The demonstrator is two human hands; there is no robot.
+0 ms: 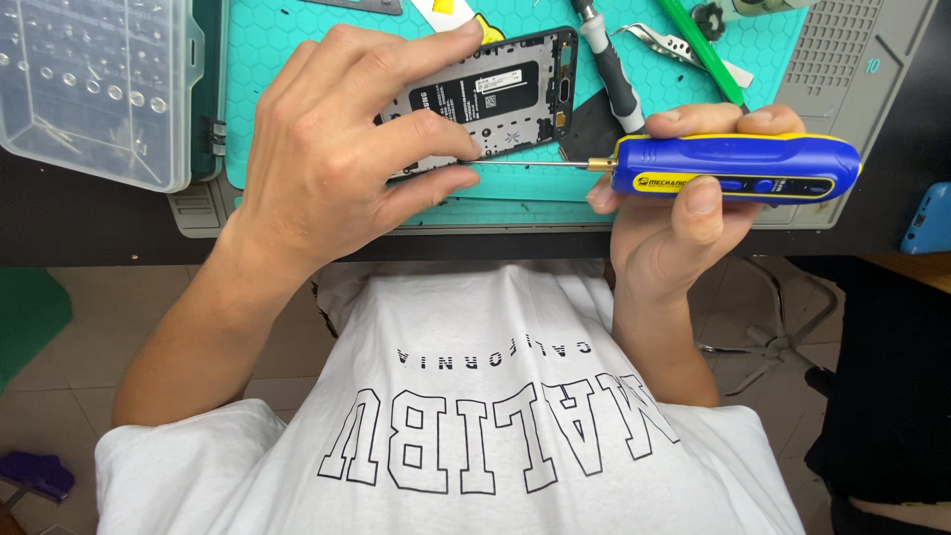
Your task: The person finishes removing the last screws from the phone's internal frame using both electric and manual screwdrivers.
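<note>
My left hand (347, 149) grips an opened phone (495, 94) with its back cover off, fingers wrapped over its near long edge, holding it down on the teal work mat (287, 59). The phone shows a black battery with a white label and a dark metal frame. My right hand (664, 223) holds a blue and yellow electric screwdriver (738, 168) sideways. Its thin bit (525, 163) points left and reaches the phone's near edge beside my left fingers.
A clear plastic parts box (94, 84) sits at the left of the mat. Behind the phone lie a black-handled screwdriver (609, 69), metal tweezers (674, 45) and a green stick tool (698, 50). A blue object (929, 220) lies at the right edge. Stool legs (773, 342) stand below the desk.
</note>
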